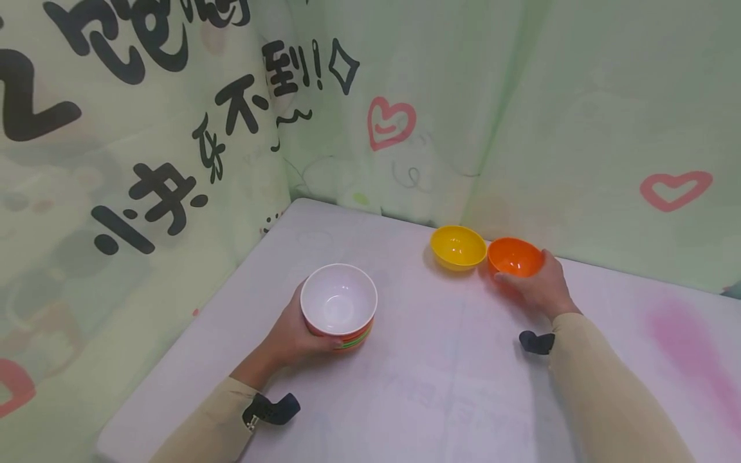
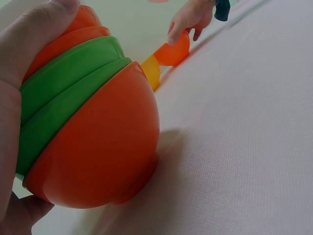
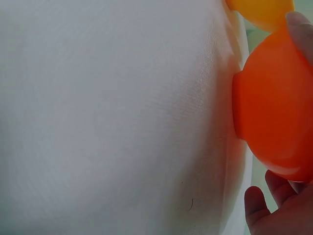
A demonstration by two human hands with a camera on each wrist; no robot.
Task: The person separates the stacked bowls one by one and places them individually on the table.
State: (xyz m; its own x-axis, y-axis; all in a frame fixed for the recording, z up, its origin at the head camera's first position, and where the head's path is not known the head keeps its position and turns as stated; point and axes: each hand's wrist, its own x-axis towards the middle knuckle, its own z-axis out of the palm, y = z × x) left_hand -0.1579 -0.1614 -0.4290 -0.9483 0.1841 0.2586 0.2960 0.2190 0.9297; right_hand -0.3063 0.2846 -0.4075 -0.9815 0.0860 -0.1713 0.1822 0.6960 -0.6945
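Note:
On the left of the table, my left hand grips a stack of nested bowls, with a white inside showing on top. From the side, the left wrist view shows orange and green bowls in this stack, an orange one lowest and close over the cloth. Toward the back, my right hand holds a single orange bowl by its rim, thumb on the near side and fingers on the right. Beside that bowl's left edge sits a yellow bowl, upright with its glossy inside showing.
A pale cloth covers the table, with a pink patch at the right. Light green curtains with black lettering and pink hearts hang behind and left, right at the table's edge. Dark wrist mounts stick out from both sleeves.

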